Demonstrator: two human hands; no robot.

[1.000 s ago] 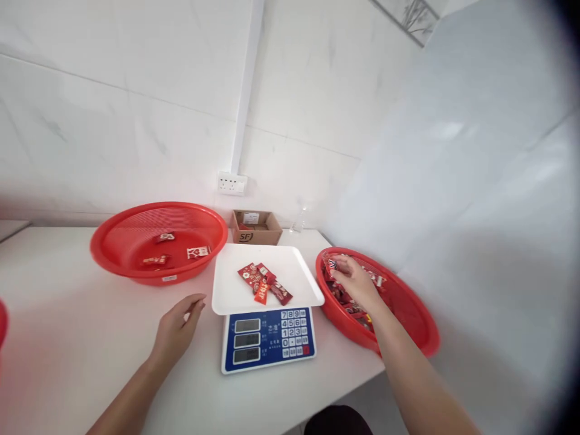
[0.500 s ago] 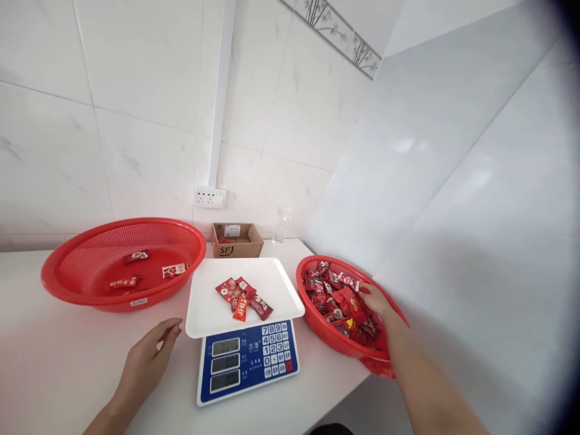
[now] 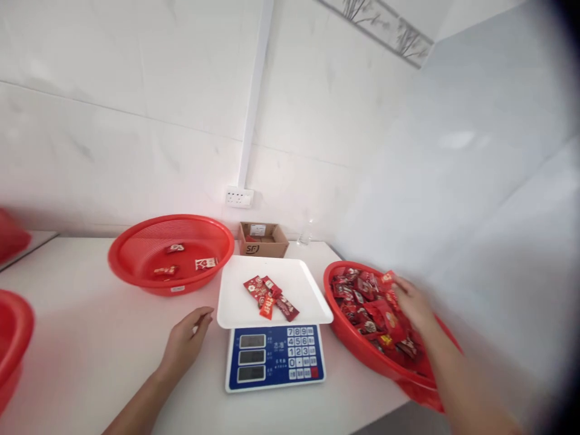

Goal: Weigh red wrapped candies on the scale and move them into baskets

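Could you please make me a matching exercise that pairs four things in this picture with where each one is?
Things
1. left hand
2. right hand
3. small brown cardboard box
4. little heap of red packets

Places
A. on the white tray of the blue-faced electronic scale
B. in the packet-filled round red plastic basket
C. by the tiled wall, behind the scale
D. at the white table, left of the scale

Pairs: 1-D, 2-B, 3-C, 4-A
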